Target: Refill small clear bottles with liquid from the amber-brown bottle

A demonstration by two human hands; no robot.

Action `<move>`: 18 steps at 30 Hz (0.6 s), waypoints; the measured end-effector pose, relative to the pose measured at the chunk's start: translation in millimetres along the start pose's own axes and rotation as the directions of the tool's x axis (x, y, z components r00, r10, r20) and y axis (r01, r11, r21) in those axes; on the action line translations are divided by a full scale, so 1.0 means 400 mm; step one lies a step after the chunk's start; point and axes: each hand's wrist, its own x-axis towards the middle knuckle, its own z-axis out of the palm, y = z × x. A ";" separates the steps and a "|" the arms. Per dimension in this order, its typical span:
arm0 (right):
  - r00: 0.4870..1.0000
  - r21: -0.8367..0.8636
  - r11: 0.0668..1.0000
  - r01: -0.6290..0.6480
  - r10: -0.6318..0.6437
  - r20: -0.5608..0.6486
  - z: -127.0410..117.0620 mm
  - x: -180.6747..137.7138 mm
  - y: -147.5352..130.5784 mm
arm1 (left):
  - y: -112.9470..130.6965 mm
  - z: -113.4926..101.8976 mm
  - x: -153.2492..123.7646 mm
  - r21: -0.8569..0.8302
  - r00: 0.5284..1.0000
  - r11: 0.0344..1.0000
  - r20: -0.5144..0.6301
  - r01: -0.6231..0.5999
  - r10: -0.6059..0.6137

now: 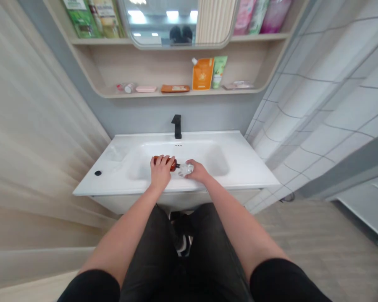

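Over the front of the white sink basin (212, 165), my left hand (160, 168) is wrapped round a reddish-brown bottle (173, 165). The bottle lies on its side, its narrow dark neck turned to the right. That neck meets a small clear container (185, 169), perhaps a cup or glass, which my right hand (198, 172) grips from the right. Whether the neck is inside its mouth or just at it, I cannot tell. Any liquid passing between them is too small to make out. A small black round piece (98, 173), perhaps a cap, lies on the counter's left.
Behind the basin stands a black faucet (177, 126). A shelf (138, 94) above it bears an orange pouch (203, 74), a green tube (219, 72) and a brown flat packet (175, 88). A mirror (179, 40) hangs higher. Curtains flank the left; white tiles line the right.
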 end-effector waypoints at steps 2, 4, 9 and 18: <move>1.000 -0.006 1.000 0.004 -0.004 -0.004 -0.002 -0.001 -0.001 | 0.000 -0.001 0.000 -0.001 1.000 1.000 0.000 -0.001 0.001; 1.000 -0.008 1.000 0.002 -0.002 -0.005 -0.003 -0.002 -0.003 | 0.000 -0.002 -0.001 -0.002 1.000 1.000 -0.003 -0.004 0.004; 1.000 -0.012 1.000 -0.024 0.024 0.008 -0.008 -0.003 -0.012 | -0.001 0.000 -0.002 0.002 1.000 1.000 -0.009 -0.009 0.009; 1.000 -0.015 1.000 -0.019 0.019 0.010 -0.010 -0.003 -0.015 | -0.002 0.002 -0.001 0.002 1.000 1.000 -0.018 -0.014 0.014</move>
